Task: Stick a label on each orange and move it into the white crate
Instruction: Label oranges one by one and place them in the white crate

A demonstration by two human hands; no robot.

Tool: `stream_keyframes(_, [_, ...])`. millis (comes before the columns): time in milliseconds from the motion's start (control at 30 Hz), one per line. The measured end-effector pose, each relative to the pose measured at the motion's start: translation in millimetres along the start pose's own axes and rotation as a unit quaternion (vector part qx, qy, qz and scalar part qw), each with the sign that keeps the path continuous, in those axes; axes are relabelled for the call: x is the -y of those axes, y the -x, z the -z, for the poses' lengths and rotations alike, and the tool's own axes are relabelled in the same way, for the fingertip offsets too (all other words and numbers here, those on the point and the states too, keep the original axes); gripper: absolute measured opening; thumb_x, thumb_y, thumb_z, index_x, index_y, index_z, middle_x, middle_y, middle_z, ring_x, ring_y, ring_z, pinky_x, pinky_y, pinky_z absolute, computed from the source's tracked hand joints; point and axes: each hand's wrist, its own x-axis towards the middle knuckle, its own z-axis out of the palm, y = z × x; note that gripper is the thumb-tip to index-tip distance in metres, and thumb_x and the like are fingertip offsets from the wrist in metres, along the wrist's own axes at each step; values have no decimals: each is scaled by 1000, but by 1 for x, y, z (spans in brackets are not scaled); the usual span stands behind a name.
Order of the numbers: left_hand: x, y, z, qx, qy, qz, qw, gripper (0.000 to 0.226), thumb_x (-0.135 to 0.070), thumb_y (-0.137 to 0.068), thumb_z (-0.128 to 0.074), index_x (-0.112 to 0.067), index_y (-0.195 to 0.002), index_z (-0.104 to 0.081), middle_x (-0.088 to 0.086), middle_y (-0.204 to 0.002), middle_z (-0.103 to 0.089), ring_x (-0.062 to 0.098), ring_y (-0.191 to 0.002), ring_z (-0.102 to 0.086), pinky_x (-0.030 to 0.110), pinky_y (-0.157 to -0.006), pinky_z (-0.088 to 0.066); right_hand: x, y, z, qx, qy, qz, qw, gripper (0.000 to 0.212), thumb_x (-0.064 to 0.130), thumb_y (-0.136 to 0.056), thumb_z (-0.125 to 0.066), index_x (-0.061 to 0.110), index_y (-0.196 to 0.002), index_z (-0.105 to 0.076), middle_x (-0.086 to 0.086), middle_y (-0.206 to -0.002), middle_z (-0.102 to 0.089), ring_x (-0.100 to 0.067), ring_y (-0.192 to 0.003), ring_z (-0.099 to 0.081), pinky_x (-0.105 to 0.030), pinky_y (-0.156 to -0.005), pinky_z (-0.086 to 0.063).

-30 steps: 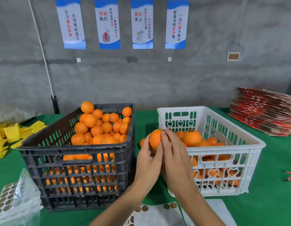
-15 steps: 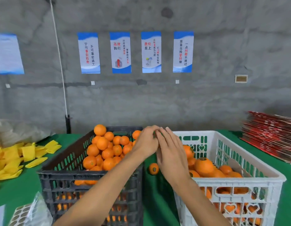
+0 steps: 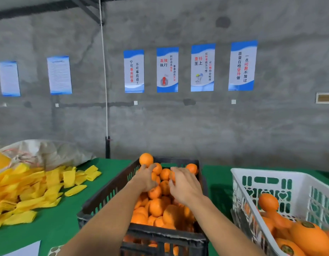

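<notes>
Both hands have moved from the white crate to the black crate, lower centre — left hand and right hand curl loosely over oranges, grip unclear; best to pick one top fruit cleanly.

A crate of oranges sits at lower centre, the white crate at lower right, foam sleeves at left.

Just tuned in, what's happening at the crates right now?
A person is reaching both hands into the black crate full of oranges. The left hand and right hand both rest on the pile with fingers curled over fruit; whether either has gripped one is unclear. The white crate on the right already holds labelled oranges.
</notes>
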Motion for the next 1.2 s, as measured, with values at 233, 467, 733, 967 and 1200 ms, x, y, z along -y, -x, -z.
stream_keyframes(233, [15,-57,-19,58,-105,71,990,102,-69,-84,-69,-42,-162,-10,7,-170,11,53,-150,-17,62,-117,-32,-20,-8,-21,76,-49,-18,996,45,35,-101,-56,16,-142,-48,-11,-142,-52,-33,-134,-48,-42,-104,-47])
stream_keyframes(467, [18,-63,-15,65,-46,64,995,84,-69,-78,-75,-40,-149,-41,10,-163,-10,45,-142,-37,59,-116,-34,-23,-7,-20,88,-79,-26,993,51,33,-103,-55,15,-149,-44,-13,-151,-47,-32,-140,-42,-45,-110,-43])
stream_keyframes(733, [1,-19,22,142,-86,51,985,80,-47,-74,-79,-29,-145,-47,4,-153,-27,36,-128,-49,52,-101,-52,-18,0,-18,93,-80,-35,992,43,32,-102,-55,17,-143,-51,-11,-142,-53,-33,-128,-52,-46,-102,-50])
stream_keyframes(967, [-45,49,27,259,-67,22,963,61,-28,-79,-79,-19,-136,-60,14,-143,-49,37,-130,-54,43,-80,-55,-10,8,-10,91,-85,-29,992,39,27,-101,-56,11,-137,-58,-16,-134,-61,-36,-125,-56,-40,-94,-50])
stream_keyframes(1200, [-78,102,12,-3,126,-177,976,20,-16,-80,-71,-30,-75,-58,-11,-70,-60,19,-70,-60,17,-48,-38,7,33,15,-33,-244,-30,969,33,20,-106,-46,15,-134,-64,-6,-137,-65,-23,-129,-57,-35,-109,-45])
